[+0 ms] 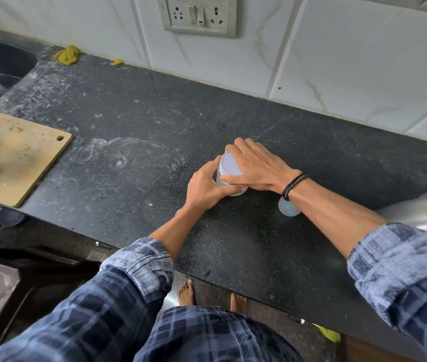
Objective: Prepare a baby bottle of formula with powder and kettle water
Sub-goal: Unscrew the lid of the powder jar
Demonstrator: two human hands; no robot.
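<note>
Head view, so I'm looking straight down at the black counter (154,126). The powder tub (238,191) stands upright on it, roughly mid-counter, with both hands on it. My left hand (204,185) is wrapped round the tub's side, fingers curled tight on the wall. My right hand (256,165) sits over the pale lid (229,164), thumb on the near rim and fingers hooked over the far rim.

My guess is that it's small, light, smooth plastic, so it'll spin or skid on the stone if the lower hand goes slack. I'd grip low on the body and keep the twist on the lid's edge, not its flat top. Powder inside means no tipping once it's open.

A little clear round piece (289,207) lies just under my right wrist; I can't tell what it is. The steel kettle (426,212) is off at the right edge.
</note>
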